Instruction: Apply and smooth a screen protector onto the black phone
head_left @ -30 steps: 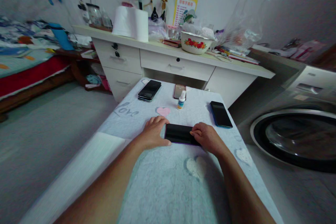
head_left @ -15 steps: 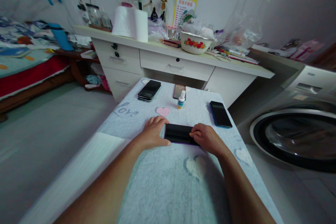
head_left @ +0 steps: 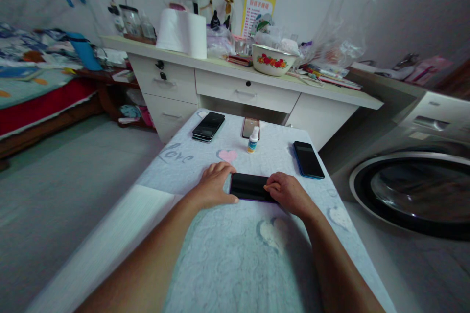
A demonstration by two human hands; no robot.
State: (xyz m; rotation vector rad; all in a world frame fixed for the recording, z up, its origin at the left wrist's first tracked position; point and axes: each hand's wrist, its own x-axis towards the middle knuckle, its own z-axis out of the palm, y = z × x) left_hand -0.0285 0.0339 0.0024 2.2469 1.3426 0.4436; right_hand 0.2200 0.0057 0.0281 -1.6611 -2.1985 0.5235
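Observation:
A dark phone [head_left: 249, 187] lies flat and sideways on the cloth-covered table [head_left: 227, 264]. My left hand [head_left: 216, 186] grips its left end, thumb at the near edge and fingers at the far edge. Over the phone's right end, my right hand [head_left: 286, 190] is closed, its fingers pinched together on something I cannot make out. A small white spray bottle [head_left: 253, 140] stands beyond the phone, in front of another phone [head_left: 249, 127]. Stacked phones [head_left: 209, 125] lie at the far left, and a blue-edged phone [head_left: 308, 160] at the right.
Behind the table is a white desk [head_left: 249, 89] bearing a paper roll [head_left: 182, 33], a flowered bowl [head_left: 272, 60] and plastic bags. A washing machine [head_left: 414, 156] stands at the right. At the left is a bed [head_left: 33, 93] with a blue bottle [head_left: 84, 52] near it.

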